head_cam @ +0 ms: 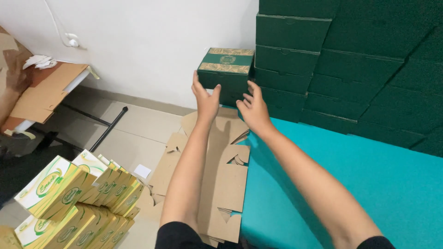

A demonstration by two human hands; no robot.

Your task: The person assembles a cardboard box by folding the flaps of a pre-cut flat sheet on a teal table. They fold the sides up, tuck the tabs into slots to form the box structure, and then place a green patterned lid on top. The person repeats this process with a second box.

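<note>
Both my arms reach forward toward a dark green box [224, 69] with a gold-patterned lid, which sits on top of another green box at the left end of a stack. My left hand [205, 99] is open, fingers apart, just below the box's left corner. My right hand [253, 108] is open too, fingers spread, right under the box's front right. Neither hand grips the box; whether the fingertips touch it I cannot tell.
Stacked dark green boxes [350, 60] fill the back right on a teal table [369, 184]. Flat brown cardboard blanks [221, 180] lie along the table's left edge. Yellow-green-white cartons [78, 198] are piled at lower left. A bench with cardboard [46, 92] stands by the white wall.
</note>
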